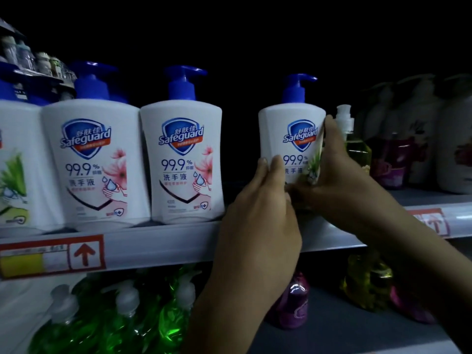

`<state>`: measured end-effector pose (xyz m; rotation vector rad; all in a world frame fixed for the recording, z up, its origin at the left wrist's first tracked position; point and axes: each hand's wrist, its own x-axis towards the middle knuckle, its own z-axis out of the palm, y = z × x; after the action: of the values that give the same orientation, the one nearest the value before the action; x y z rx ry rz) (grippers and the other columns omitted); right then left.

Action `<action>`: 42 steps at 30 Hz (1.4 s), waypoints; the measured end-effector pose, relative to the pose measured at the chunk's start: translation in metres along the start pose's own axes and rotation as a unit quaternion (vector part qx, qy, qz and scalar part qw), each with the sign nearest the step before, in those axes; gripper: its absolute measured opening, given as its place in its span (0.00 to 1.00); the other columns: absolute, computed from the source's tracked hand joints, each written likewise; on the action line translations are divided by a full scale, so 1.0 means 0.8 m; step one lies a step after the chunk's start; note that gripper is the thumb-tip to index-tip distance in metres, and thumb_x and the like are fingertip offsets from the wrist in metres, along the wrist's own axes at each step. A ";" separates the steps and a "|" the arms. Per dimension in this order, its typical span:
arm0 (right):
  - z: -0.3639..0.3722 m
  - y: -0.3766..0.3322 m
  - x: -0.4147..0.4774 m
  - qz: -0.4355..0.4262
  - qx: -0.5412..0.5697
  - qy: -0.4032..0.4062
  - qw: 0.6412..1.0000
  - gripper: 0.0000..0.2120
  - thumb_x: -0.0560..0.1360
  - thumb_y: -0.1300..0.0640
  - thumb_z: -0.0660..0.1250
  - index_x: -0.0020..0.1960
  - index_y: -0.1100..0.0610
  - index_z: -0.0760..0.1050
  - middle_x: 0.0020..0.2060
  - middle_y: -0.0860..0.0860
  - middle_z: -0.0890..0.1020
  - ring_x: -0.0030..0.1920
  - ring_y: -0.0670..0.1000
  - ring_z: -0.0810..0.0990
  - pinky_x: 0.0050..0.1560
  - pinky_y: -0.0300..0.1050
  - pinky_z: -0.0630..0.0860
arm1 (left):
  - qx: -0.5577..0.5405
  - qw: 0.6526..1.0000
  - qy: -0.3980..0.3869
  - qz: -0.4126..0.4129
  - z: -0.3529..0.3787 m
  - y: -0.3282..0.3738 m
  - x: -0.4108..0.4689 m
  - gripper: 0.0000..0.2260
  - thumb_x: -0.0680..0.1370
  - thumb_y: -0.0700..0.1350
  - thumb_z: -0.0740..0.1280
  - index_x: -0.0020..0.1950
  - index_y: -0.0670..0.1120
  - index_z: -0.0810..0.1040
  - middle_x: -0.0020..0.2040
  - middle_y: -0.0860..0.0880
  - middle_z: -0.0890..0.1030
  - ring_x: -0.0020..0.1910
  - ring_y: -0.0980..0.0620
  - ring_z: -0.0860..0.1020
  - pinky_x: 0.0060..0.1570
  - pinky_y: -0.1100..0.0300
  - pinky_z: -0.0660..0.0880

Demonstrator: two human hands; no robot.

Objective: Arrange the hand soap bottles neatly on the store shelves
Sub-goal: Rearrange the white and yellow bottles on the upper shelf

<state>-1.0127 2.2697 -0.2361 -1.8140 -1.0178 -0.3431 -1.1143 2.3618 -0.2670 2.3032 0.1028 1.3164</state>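
Observation:
A white Safeguard soap bottle [288, 131] with a blue pump stands upright on the shelf [166, 241], right of centre. My left hand [258, 215] grips its lower left side, fingers curled over the front. My right hand [337, 169] grips its right side. Its bottom is hidden behind my hands. To the left, two matching pink-flower bottles [94, 159] [182, 159] stand side by side at the shelf front, and a green-leaf one [15, 164] is cut off at the left edge. A gap separates the held bottle from them.
A yellow-green pump bottle [355, 146] stands just behind my right hand. Dark purple pouches [393, 162] and white bottles [454, 146] fill the shelf's right end. On the lower shelf are green bottles [122, 320], purple bottles [293, 302] and a yellow one [365, 279].

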 end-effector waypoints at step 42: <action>0.063 0.191 -0.330 0.120 -0.226 0.009 0.967 0.07 0.70 0.60 0.61 0.44 0.60 0.76 0.42 0.59 0.76 0.45 0.64 0.76 0.40 0.53 0.72 | 0.120 0.937 -0.325 0.030 0.100 -0.077 -0.273 0.11 0.76 0.43 0.56 0.43 0.44 0.77 0.40 0.46 0.77 0.36 0.44 0.76 0.33 0.52 0.75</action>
<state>-1.0656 2.1599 -0.5203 -2.3123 -0.7302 -0.4680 -1.1539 2.3221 -0.5007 2.8479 -0.0310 0.5256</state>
